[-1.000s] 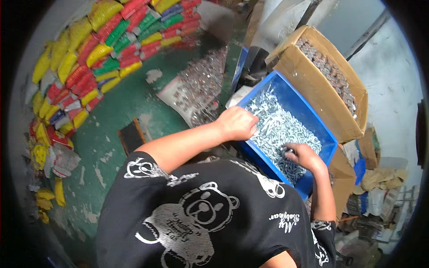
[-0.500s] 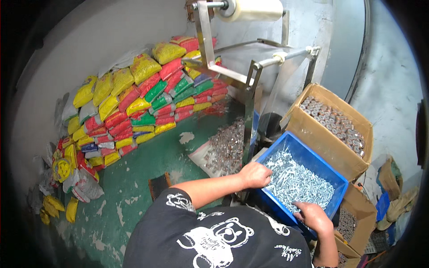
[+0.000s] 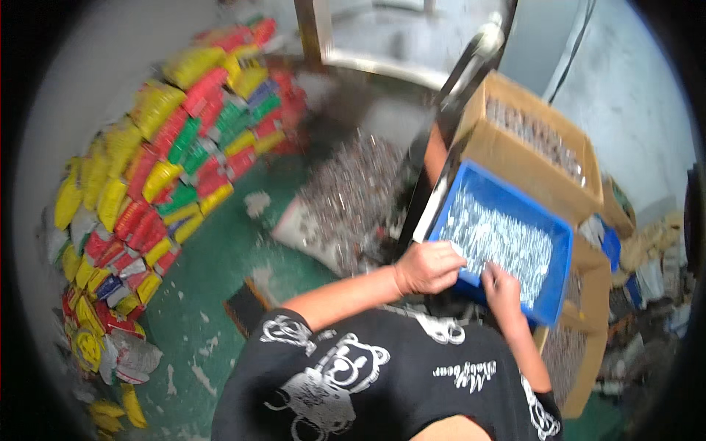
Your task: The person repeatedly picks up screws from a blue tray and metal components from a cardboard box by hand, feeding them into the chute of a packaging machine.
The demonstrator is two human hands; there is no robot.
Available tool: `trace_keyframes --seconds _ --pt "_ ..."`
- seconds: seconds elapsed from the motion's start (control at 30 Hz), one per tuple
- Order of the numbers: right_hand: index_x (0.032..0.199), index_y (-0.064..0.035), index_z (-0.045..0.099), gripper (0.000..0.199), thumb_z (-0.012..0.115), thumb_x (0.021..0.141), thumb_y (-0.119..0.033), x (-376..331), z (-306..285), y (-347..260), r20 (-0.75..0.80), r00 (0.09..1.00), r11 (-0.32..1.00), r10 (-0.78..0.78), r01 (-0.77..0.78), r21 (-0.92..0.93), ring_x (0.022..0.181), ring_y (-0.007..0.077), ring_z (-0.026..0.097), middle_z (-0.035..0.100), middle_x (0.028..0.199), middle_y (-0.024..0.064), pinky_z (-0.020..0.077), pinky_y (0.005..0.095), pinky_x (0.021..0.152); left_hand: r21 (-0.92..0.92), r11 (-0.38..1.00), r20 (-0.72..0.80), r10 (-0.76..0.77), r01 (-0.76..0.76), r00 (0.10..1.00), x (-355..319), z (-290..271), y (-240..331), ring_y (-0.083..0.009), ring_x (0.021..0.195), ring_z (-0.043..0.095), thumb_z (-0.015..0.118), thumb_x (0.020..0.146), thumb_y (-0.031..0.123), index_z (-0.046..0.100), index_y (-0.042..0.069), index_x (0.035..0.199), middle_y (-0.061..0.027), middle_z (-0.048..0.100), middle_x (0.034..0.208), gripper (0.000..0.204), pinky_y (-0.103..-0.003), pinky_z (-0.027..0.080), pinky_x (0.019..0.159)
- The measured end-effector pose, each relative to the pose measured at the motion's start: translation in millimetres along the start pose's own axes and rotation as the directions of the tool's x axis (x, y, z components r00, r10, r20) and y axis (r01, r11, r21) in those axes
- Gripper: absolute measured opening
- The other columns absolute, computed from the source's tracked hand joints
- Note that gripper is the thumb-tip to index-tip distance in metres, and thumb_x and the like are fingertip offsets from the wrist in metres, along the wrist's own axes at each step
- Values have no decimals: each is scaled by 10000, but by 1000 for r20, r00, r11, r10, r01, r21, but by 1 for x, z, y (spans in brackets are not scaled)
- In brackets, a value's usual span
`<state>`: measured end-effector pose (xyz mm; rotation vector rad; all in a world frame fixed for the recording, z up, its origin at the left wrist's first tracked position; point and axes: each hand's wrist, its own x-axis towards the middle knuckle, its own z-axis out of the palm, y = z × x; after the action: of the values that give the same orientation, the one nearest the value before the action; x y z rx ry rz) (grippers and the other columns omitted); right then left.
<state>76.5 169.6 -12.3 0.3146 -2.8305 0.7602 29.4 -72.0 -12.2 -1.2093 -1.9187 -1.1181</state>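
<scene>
Pieces (image 3: 515,250), small, slim and silvery, heaped inside the blue bin (image 3: 507,197); too blurred to name more closely. Over the heap's near edge, right hand (image 3: 501,287), thumb and fingertips drawn close together; cannot tell of anything pinched there. At the bin's left corner, left hand (image 3: 434,266), fingers curled inward, again with no telling of a grip. To handle such slim metal well, probably best to lift from the top layer rather than dig, keep fingertips light against possible sharp ends, and work low over the bin, so as to drop any stray back inside. Just beyond, carton (image 3: 544,173) with metal parts inside; leftward on the floor (image 3: 228,242), loose scrap (image 3: 349,191); farther left, stacked bags (image 3: 169,184).
</scene>
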Motion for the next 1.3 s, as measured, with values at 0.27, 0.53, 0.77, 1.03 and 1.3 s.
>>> trace_keyframes --seconds 0.27,0.53,0.77,1.03,1.3 --pt "1050 -15 710 280 565 971 -241 27 36 7 -378 863 865 336 -442 -240 706 319 686 684 781 207 512 399 677 130 418 186 -901 899 392 -306 -169 -93 -349 976 687 588 863 100 711 38 1062 -186 710 1045 243 -412 541 870" --pt "1069 -12 712 319 573 952 -274 31 37 15 -341 816 797 466 -555 -238 796 306 698 710 875 214 517 387 757 191 70 305 -952 979 9 -424 -231 -108 -359 909 682 571 875 168 720 31 978 -194 705 926 227 -425 524 816" --pt "1039 -19 721 313 563 941 -271 27 36 30 -346 814 749 467 -572 -334 821 311 690 714 871 187 509 390 771 184 129 355 -933 974 56 -431 -250 -115 -342 880 688 575 899 184 716 27 1009 -189 709 911 238 -407 524 801" --pt "990 -41 738 302 556 936 -277 30 37 42 -366 823 727 435 -560 -396 746 263 690 709 789 153 517 373 730 239 33 217 -976 970 -20 -475 -328 -87 -235 710 680 577 930 194 709 19 1027 -130 705 791 240 -365 526 701" --pt "1019 -53 723 352 543 908 -334 38 36 16 -322 797 721 510 -601 -345 920 380 687 711 925 214 518 451 827 375 134 92 -990 917 107 -461 -360 -133 -156 644 646 592 945 234 719 18 1017 -91 696 726 261 -323 506 620"
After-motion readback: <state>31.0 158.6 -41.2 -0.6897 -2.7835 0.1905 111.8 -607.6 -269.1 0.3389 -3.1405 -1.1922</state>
